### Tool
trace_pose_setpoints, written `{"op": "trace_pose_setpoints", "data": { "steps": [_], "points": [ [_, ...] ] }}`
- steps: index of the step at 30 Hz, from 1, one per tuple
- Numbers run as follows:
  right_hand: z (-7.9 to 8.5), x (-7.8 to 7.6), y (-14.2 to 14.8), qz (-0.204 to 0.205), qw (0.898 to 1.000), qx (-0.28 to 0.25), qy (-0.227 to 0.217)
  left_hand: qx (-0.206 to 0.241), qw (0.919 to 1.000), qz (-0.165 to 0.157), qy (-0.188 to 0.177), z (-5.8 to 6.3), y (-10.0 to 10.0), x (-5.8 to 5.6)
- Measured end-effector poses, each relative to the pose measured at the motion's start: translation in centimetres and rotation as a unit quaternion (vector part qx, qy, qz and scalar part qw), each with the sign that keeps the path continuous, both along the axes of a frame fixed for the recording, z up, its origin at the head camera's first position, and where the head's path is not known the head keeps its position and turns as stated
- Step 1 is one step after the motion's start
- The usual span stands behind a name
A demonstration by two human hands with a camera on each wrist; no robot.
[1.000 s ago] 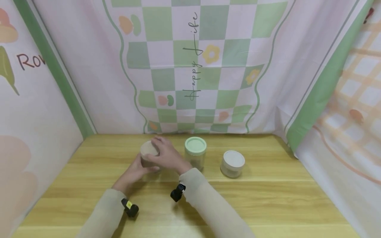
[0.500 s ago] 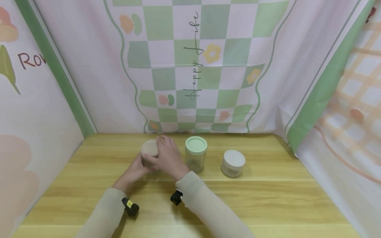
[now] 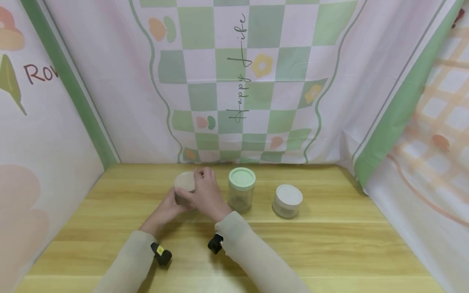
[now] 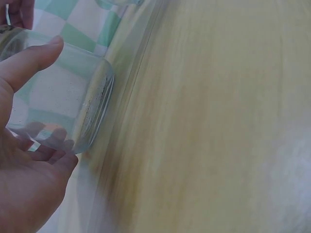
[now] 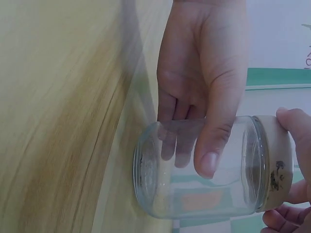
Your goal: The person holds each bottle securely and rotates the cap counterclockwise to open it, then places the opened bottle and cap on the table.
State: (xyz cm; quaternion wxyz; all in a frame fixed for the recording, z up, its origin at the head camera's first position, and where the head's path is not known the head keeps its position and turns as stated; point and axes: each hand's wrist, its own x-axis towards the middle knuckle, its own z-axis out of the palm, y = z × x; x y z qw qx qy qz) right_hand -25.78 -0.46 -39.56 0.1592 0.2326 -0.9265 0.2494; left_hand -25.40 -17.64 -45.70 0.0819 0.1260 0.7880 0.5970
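Note:
A clear glass jar point(image 5: 223, 194) with a cream lid point(image 5: 278, 170) stands upright at the left of the table in the head view. My left hand point(image 3: 166, 209) holds the jar's body, thumb on one side and fingers round the other, as the left wrist view shows. On top, my right hand point(image 3: 209, 195) grips the lid's edge between thumb and fingers. Dark print marks the lid's side, and the lid sits at the jar's mouth. Through the glass, no contents show.
To the right of my hands stands a tall glass jar with a green lid point(image 3: 242, 179). Farther right is a short glass jar with a white lid point(image 3: 289, 196). A checkered cloth point(image 3: 227, 101) hangs behind the wooden table point(image 3: 329, 252).
My right hand has turned on the lid, its fingertips shifting right and its wrist dropping slightly left. My left hand and the jar have stayed in nearly the same place.

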Motion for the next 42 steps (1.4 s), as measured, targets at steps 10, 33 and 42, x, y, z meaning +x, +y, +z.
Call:
{"op": "trace_pose_setpoints", "data": {
  "steps": [10, 33, 42],
  "points": [
    [-0.2, -0.4, 0.4, 0.022, 0.999, -0.027, -0.008, 0.031, 0.9994, -0.011, 0.011, -0.2, 0.2, -0.2],
    [0.9, -2.2, 1.7, 0.136, 0.983, -0.043, -0.118, 0.021, 0.9997, 0.007, 0.007, 0.2, 0.3, 0.1],
    [1.1, -3.0, 2.2, 0.187, 0.971, -0.047, -0.142, 0.020, 0.9995, -0.003, 0.023, 0.1, 0.3, 0.0]
  ]
}}
